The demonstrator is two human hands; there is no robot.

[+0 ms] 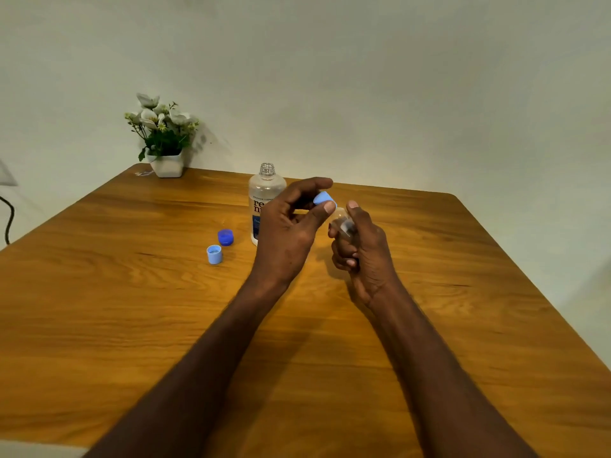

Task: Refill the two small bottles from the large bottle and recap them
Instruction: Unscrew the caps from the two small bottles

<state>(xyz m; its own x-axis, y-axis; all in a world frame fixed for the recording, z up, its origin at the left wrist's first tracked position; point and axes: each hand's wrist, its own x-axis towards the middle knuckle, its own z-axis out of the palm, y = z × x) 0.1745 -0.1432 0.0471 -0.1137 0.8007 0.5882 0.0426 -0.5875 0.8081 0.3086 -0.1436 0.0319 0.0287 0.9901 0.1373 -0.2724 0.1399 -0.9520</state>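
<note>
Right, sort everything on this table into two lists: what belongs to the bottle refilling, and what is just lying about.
Part of the job:
- large bottle, uncapped, standing
- small bottle, gripped in the right hand
- light blue cap, pinched by the left hand
- second light blue cap, on the table
- dark blue cap, beside it

Just lying about:
- potted flowers at the far corner
- dark cable at the left edge

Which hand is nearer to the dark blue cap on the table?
Left. The left hand is just right of the dark blue cap; the right hand is farther right.
</note>
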